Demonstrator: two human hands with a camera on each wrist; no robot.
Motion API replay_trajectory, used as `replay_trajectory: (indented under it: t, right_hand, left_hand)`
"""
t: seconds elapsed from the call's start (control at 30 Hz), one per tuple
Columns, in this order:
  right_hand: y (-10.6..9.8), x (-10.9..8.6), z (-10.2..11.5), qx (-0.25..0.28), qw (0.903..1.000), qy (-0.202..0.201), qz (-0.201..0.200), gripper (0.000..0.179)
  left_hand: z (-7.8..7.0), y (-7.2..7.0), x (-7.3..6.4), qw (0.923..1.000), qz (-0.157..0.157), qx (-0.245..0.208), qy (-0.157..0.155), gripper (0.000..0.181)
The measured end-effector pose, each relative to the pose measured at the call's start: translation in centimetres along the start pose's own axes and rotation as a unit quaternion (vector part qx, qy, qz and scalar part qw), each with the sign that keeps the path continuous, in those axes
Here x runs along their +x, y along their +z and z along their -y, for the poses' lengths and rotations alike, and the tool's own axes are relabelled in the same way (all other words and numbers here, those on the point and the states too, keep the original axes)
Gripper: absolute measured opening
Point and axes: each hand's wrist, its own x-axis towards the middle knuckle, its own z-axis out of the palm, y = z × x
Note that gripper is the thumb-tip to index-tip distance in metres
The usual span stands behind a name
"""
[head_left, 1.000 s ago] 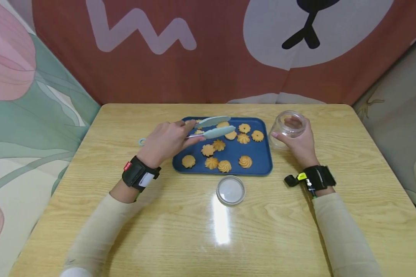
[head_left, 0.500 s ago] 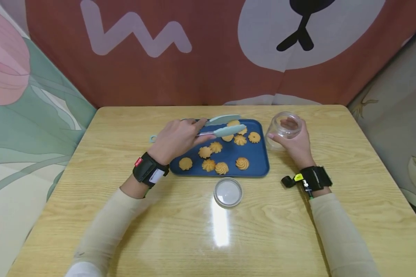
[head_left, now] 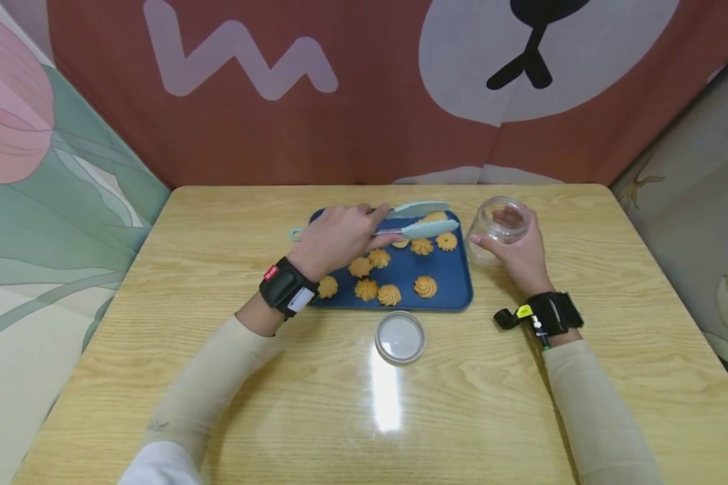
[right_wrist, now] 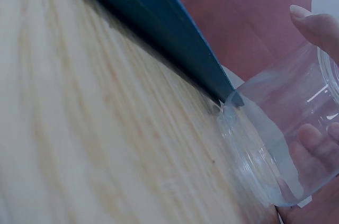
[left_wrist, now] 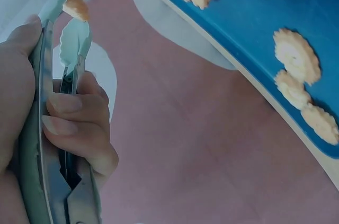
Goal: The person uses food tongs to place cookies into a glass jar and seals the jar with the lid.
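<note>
My left hand (head_left: 338, 239) grips a pair of tongs (left_wrist: 45, 113) with pale mint-green tips. Between those tips is a piped cookie (left_wrist: 76, 7), held above the right part of a blue tray (head_left: 445, 276). Several more cookies (head_left: 425, 287) lie on the tray, some hidden under the left hand and tongs. My right hand (head_left: 524, 249) holds a clear jar (right_wrist: 280, 113) around its side, thumb near the rim. The jar has its open mouth up, slightly tilted, just right of the tray. In the right wrist view no cookie shows inside it.
A round clear lid (head_left: 400, 337) with a pale rim lies on the wooden table (head_left: 461, 404) in front of the tray. A reddish-brown printed cloth (head_left: 364, 135) hangs behind the table's far edge.
The left hand has moved right across the tray, carrying the tongs and the cookie closer to the jar. The right hand and jar stay nearly still.
</note>
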Motion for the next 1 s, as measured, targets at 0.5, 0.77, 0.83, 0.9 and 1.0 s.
replay_trajectory:
  t: [0.5, 0.77, 0.83, 0.9, 1.0]
  right_hand:
    - [-0.2, 0.3, -0.9, 0.011, 0.9999, 0.001, 0.002, 0.082]
    - [-0.5, 1.1, -3.3, 0.005, 0.9999, -0.014, -0.009, 0.081]
    - [-0.4, 1.2, -3.4, 0.008, 0.9997, -0.020, -0.008, 0.080]
    - [-0.3, 1.2, -3.5, 0.012, 0.9996, -0.022, -0.009, 0.079]
    - [-0.3, 1.2, -3.4, 0.015, 0.9997, -0.018, -0.010, 0.079]
  left_hand:
    - [-1.4, 0.4, 3.0, 0.9996, 0.029, -0.001, 0.003, 0.058]
    - [-2.1, 1.0, 5.0, 0.9989, 0.045, 0.011, 0.009, 0.059]
    - [-2.3, 1.1, 5.3, 0.9987, 0.048, 0.012, 0.008, 0.059]
    - [-2.5, 1.2, 5.7, 0.9987, 0.049, 0.014, 0.006, 0.059]
    - [-2.8, 1.2, 6.2, 0.9988, 0.045, 0.015, 0.008, 0.060]
